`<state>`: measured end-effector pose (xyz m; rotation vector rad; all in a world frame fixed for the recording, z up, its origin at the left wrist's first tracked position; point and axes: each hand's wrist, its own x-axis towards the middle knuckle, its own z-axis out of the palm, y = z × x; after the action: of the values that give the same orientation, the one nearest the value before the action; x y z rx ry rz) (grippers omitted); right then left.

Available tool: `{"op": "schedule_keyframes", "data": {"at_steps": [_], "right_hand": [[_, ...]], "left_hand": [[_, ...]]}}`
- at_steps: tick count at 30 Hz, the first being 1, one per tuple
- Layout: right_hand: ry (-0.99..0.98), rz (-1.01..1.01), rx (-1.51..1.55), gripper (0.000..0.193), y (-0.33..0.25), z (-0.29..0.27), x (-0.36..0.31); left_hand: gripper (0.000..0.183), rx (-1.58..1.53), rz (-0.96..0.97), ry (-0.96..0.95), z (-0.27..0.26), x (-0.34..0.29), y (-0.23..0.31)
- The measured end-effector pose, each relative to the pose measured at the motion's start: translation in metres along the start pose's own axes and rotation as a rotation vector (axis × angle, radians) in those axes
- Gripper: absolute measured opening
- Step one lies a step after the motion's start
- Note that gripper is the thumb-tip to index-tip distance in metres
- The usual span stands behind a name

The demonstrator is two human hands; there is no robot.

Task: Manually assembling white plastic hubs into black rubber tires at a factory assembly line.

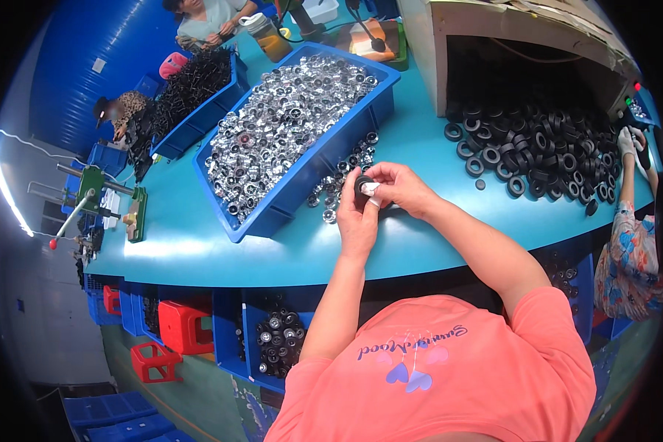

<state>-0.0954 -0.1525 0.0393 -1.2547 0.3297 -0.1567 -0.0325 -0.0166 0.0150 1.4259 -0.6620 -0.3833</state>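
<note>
Black ring (360, 184) sits raised between the two hands, above the near part of the teal table (221, 261). The left hand (356, 219) grips it from the left and below, thumb and fingers around it; the right hand (399, 186) pinches at its right side. Loose silvery parts (329, 216) lie just left of the left hand, beside the blue bin (295, 193).
</note>
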Motion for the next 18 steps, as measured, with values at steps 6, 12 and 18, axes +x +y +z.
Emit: {"op": "schedule_keyframes", "data": {"at_steps": [6,12,18], "right_hand": [[0.016,0.026,0.044,0.024,0.010,-0.008,0.005],[-0.088,-0.034,0.083,0.026,0.005,-0.012,0.002],[-0.132,0.010,0.186,0.029,0.011,-0.020,0.008]], "left_hand": [[0.045,0.082,0.129,0.031,0.007,-0.002,0.003],[0.042,0.058,0.143,0.082,0.006,-0.003,0.004],[0.040,0.079,0.129,0.060,0.001,-0.002,0.006]]}}
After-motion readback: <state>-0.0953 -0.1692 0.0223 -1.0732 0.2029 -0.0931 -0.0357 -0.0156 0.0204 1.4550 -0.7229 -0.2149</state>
